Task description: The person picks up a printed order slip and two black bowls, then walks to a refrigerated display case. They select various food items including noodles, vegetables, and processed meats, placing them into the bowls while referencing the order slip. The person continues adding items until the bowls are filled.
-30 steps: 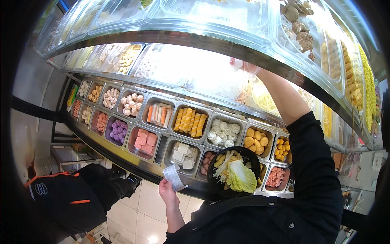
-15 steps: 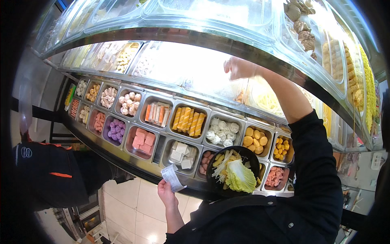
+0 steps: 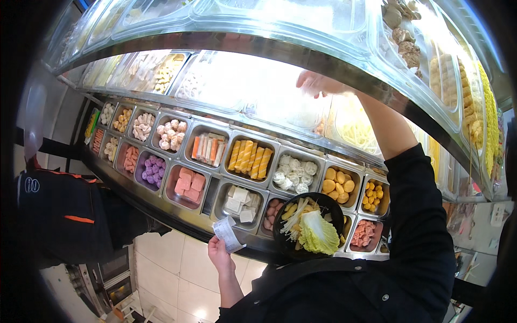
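My left hand (image 3: 219,253) holds a small white paper slip (image 3: 227,234) low in front of the food counter. My right hand (image 3: 318,83) reaches up and forward under the curved glass cover (image 3: 280,37), over the brightly lit back trays; its fingers are washed out by the glare. A black bowl (image 3: 308,226) with cabbage leaves and pale strips rests on the counter's front edge close to my chest, over the lower right trays.
Steel trays hold many foods: orange and yellow sticks (image 3: 249,156), white balls (image 3: 293,173), pink cubes (image 3: 188,182), purple balls (image 3: 151,168), tofu cubes (image 3: 239,199), yellow balls (image 3: 339,182). A person in dark clothing with orange trim (image 3: 59,210) stands left. Tiled floor (image 3: 172,274) lies below.
My right hand has moved left along the upper trays under the glass. The person at the left has shifted further left and nearer. The slip and bowl stay put.
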{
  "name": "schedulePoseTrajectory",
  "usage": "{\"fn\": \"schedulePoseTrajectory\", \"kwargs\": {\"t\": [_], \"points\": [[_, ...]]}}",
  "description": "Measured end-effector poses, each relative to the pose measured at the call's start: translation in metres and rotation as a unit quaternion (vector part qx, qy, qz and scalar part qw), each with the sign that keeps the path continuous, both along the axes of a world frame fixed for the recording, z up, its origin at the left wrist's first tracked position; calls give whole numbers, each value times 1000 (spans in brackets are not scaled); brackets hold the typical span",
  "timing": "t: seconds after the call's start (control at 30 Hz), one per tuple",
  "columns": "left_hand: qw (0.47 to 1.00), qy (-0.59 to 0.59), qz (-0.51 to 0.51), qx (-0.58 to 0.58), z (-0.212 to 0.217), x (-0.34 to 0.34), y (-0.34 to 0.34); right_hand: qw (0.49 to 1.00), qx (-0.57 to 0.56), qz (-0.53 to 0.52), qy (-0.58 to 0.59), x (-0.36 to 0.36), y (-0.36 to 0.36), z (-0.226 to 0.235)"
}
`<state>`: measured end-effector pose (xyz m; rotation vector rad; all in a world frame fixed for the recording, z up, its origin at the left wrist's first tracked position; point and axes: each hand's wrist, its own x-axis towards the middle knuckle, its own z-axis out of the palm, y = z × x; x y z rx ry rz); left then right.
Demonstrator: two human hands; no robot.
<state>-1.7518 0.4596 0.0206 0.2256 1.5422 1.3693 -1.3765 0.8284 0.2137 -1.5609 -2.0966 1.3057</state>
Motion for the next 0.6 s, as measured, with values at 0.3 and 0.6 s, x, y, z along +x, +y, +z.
{"fn": "schedulePoseTrajectory", "kwargs": {"t": [0.3,0.6], "points": [[1000,-5,-9,14,-2,2,2,985,148,-83,21,-10,19,-15],[1000,-6,-1,5,1,2,1,895,246,146,-341,-58,5,-41]]}}
